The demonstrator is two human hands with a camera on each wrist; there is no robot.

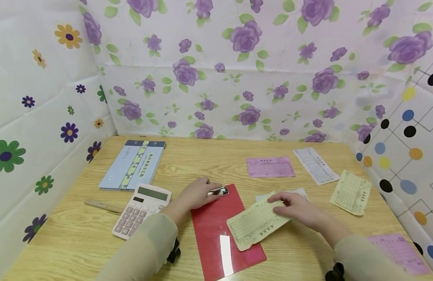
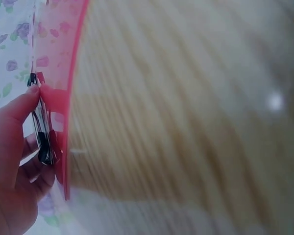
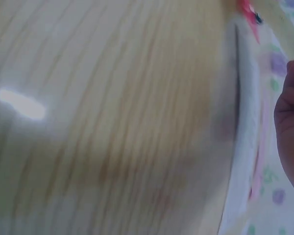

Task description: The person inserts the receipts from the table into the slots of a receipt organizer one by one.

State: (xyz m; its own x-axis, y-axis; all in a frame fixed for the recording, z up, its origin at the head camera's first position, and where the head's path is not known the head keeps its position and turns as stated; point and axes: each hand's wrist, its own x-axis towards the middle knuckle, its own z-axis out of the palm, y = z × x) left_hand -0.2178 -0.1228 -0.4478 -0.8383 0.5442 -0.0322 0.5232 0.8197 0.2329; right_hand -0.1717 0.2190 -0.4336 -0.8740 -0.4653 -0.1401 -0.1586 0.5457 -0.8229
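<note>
A red plastic clipboard (image 1: 211, 234) lies in front of me, with a metal clip (image 1: 220, 191) at its far end. My left hand (image 1: 196, 194) grips this clip; the left wrist view shows the thumb on one side of the clip (image 2: 41, 122) and fingers curled behind. A yellow printed slip (image 1: 256, 224) slants over the clipboard's right edge, pinched at its upper right corner between the thumb and fingers of my right hand (image 1: 297, 208). Partly hidden behind that hand is a white slip (image 1: 301, 192) on the table.
At the left are a blue account book (image 1: 133, 166), a pink calculator (image 1: 142, 210) and a beige pen (image 1: 102, 206). Rightward lie a pink slip (image 1: 270, 168), a white form (image 1: 316, 166), another yellow slip (image 1: 351, 192) and a second pink slip (image 1: 400, 251). Patterned cloth walls surround the wooden table.
</note>
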